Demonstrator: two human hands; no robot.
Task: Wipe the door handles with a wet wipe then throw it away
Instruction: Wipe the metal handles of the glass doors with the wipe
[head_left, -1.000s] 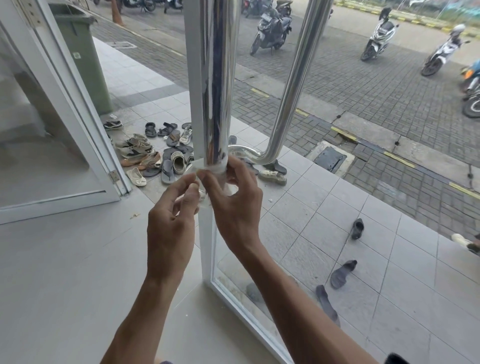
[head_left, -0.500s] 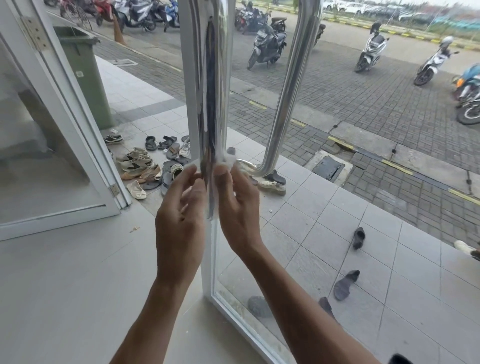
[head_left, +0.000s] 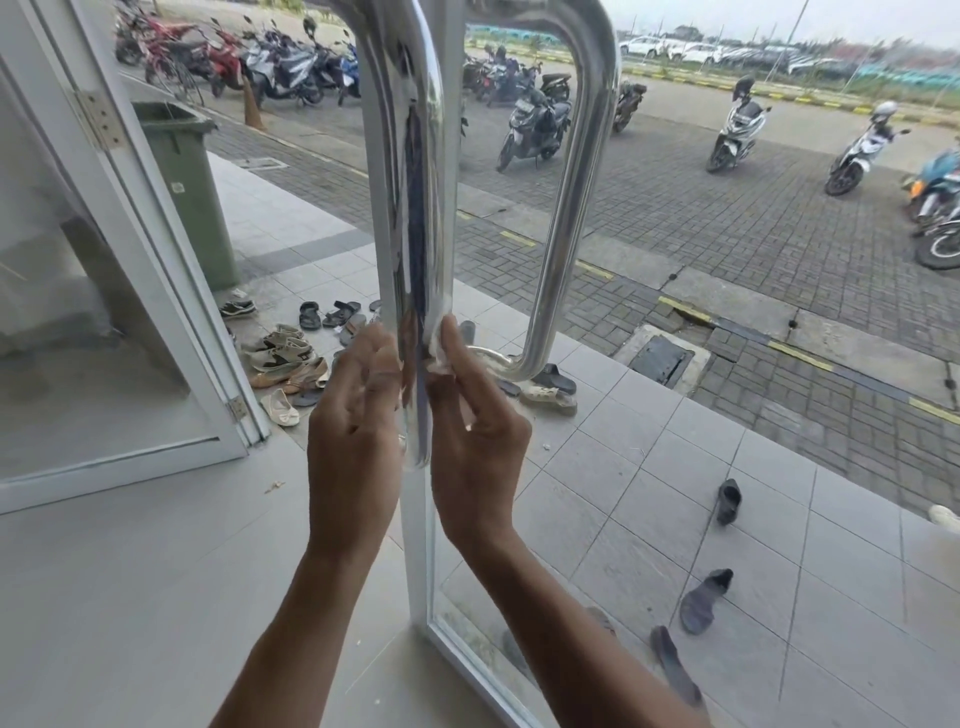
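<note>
Building entrance; glass door (head_left: 519, 597), shed shoes (head_left: 283, 358), parked motorbikes (head_left: 535, 124)

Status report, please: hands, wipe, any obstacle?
Left hand and right hand pinch wet wipe around near door handle. Wipe on lower part. Nothing blocks.

Glass-walled entrance facing a paved parking lot in overcast daylight.
Pale floor tiles (head_left: 649, 457) carry scattered sandals (head_left: 291, 358); a green bin (head_left: 192, 192) stands beside the white-framed open door (head_left: 156, 249), with parked motorcycles (head_left: 535, 124) on grey brick paving (head_left: 753, 218).

Tiled floor (head_left: 649, 467), scattered sandals (head_left: 291, 358), green bin (head_left: 192, 187)
</note>
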